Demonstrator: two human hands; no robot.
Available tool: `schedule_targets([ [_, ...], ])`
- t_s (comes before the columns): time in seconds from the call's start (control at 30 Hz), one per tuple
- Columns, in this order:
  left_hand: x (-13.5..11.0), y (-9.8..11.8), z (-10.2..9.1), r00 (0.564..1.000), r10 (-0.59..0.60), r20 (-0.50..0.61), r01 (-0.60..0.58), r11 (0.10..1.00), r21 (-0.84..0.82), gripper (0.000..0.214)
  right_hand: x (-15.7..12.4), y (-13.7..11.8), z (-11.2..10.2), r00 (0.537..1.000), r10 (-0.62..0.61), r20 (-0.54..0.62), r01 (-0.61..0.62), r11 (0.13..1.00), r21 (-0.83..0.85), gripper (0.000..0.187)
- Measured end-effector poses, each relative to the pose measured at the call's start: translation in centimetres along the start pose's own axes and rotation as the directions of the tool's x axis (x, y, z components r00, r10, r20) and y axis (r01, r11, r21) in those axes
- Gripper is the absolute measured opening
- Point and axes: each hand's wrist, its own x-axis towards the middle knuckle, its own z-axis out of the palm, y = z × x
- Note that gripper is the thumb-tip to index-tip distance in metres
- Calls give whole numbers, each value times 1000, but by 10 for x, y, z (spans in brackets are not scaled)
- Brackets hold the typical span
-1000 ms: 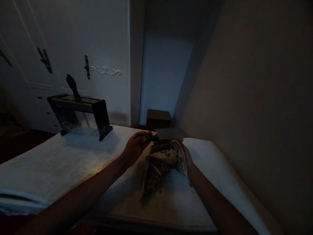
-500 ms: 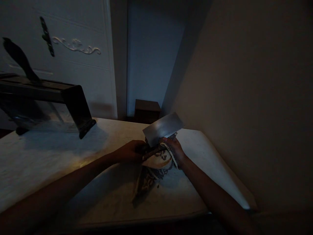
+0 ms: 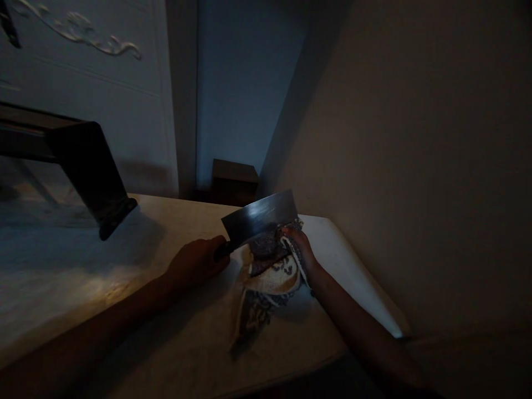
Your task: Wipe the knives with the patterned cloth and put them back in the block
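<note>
My left hand (image 3: 199, 260) is wrapped round the dark handle of a cleaver (image 3: 261, 215). The broad metal blade points right and tilts upward, above the table. In my right hand (image 3: 300, 246) is a patterned cloth (image 3: 274, 274), brown and cream, bunched up against the lower edge of the blade. One end of the cloth hangs down toward the tabletop. Folds of cloth hide part of the right fingers.
A dark-framed knife block (image 3: 87, 166) with clear sides stands on the left of the pale table (image 3: 166, 343). Behind are a white door (image 3: 137, 111) and a brown box (image 3: 235, 172). A wall (image 3: 394, 166) rises along the right.
The left hand and cleaver have shifted left, so more of the handle and blade shows. The right hand still grips the cloth at the blade. The view has turned slightly right.
</note>
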Motion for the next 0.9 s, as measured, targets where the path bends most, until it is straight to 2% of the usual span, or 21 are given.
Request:
schedule_targets([
  [0.2, 1, -3, 4, 1000, -27, -8, 27, 998, 51, 22, 2, -5, -7, 973, -113, -200, 110, 994, -25, 37],
  [0.33, 1, -3, 4, 999, -27, -27, 28, 1000, 15, 21, 1, -2, -6, 948, -221, -229, 213, 975, -58, 40],
  [0.47, 1, -5, 4, 999, -5, -49, 2, 998, -67, 20, 0, -1, -5, 904, -354, -241, 330, 934, -137, 39],
  [0.6, 4, -6, 5, 995, -23, -101, 9, 990, -144, 20, 2, -1, -8, 875, -383, -296, 352, 923, -155, 41],
  [0.67, 5, -6, 5, 991, -58, -121, 37, 985, -167, 21, 1, 0, -9, 844, -434, -315, 389, 900, -198, 42],
  [0.8, 8, -7, 5, 983, -128, -128, 101, 974, -201, 23, -5, 2, -7, 755, -604, -255, 502, 783, -369, 45],
  [0.9, 8, -7, 5, 982, -147, -123, 116, 966, -229, 21, -9, 6, -7, 704, -705, -78, 585, 640, -498, 49],
])
